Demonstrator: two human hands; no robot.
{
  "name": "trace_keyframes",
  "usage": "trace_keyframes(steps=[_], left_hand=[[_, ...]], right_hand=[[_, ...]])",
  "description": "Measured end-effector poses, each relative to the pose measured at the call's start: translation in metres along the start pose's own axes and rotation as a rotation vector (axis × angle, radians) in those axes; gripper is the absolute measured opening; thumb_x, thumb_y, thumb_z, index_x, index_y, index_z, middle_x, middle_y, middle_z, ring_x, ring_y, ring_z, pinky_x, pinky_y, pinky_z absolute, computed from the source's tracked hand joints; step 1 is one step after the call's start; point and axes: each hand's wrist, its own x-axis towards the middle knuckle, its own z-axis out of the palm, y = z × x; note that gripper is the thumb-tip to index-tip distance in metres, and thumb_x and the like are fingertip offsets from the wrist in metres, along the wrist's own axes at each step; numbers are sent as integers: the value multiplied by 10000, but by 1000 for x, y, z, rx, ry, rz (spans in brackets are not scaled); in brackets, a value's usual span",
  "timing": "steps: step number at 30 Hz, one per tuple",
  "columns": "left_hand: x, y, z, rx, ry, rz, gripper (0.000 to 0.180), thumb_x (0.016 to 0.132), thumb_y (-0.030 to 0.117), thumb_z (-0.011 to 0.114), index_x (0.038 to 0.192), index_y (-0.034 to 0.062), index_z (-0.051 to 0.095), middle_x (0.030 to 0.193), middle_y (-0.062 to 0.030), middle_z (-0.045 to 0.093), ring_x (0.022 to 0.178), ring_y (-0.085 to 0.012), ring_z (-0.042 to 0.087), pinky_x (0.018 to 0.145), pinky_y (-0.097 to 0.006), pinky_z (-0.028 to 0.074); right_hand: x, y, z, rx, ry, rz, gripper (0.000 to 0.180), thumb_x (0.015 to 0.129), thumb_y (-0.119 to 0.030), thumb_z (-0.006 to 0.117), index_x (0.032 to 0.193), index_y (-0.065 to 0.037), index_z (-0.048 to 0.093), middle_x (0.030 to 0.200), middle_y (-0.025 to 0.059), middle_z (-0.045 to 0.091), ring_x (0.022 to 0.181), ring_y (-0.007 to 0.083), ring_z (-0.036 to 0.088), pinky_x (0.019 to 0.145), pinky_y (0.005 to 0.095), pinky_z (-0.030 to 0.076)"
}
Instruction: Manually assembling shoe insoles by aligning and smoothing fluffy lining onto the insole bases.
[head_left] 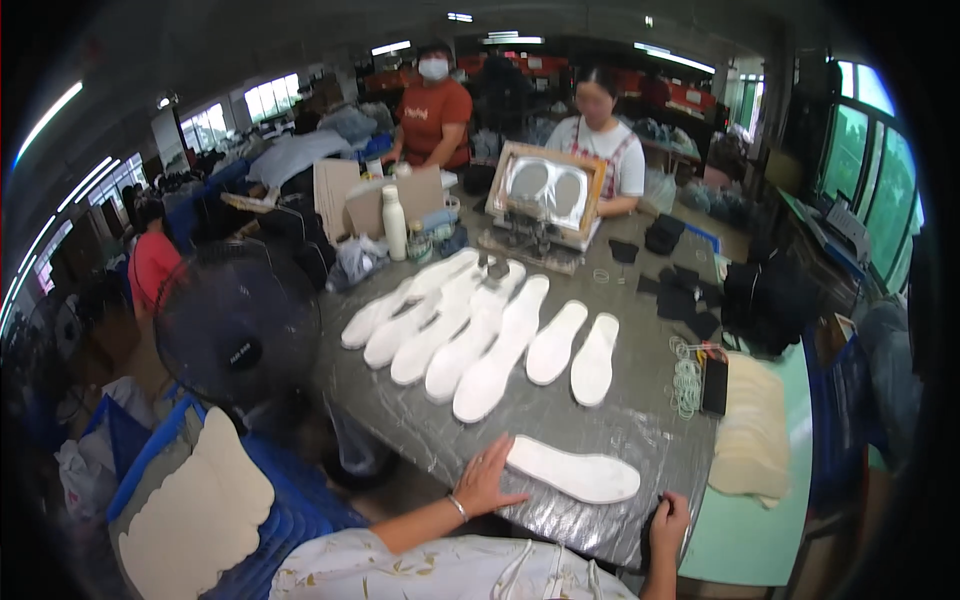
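Observation:
A white shoe insole point(580, 475) lies crosswise on the grey, film-covered table point(640, 440) near the front edge. My left hand point(486, 482) rests flat with the fingers out, its fingertips at the insole's left end. To the right of the insole, my right hand point(668, 522) is closed at the table's front right edge. A small dark tip shows at its fingers, but what it belongs to is hidden. Farther in, several white insoles point(500, 350) lie overlapping in a slanted row, and two more insoles point(594, 362) lie apart to their right.
Cream sheets point(748, 430) and a black box point(714, 386) beside pale rings point(686, 385) lie at the right. Black fabric pieces point(685, 298) lie farther back. A framed screen point(548, 190) stands before a co-worker point(610, 140). A fan point(240, 340) stands left; a bottle point(393, 222) stands behind the insoles.

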Motion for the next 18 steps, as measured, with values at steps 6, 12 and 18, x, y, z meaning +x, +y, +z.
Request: trace_keyframes(steps=[6, 12, 18], left_hand=[[-5, -5, 6, -5, 52, 37, 1083, 713, 578, 765, 1490, 19, 258, 1522, -199, 295, 1387, -346, 327, 1125, -453, 291], [-7, 4, 3, 26, 52, 70, 1093, 688, 562, 797, 1456, -26, 286, 1492, -235, 331, 1368, -370, 358, 1119, -462, 301], [-3, 7, 0, 7, 31, 35, 1071, 695, 528, 804, 1456, -21, 289, 1494, -233, 325, 1371, -375, 348, 1119, -459, 299]], right_hand=[[-5, 6, 1, 36, 19, -20, 173, 825, 4, 535, 947, 41, 652, 874, 183, 641, 820, 305, 634, 753, 365, 500], [-9, 2, -8, 53, 1, 34, 175, 824, 11, 527, 946, 40, 648, 882, 166, 641, 811, 281, 632, 747, 347, 500], [-7, 12, -5, 29, 0, -17, 171, 849, -3, 523, 957, 37, 650, 870, 157, 635, 794, 256, 625, 733, 341, 494]])
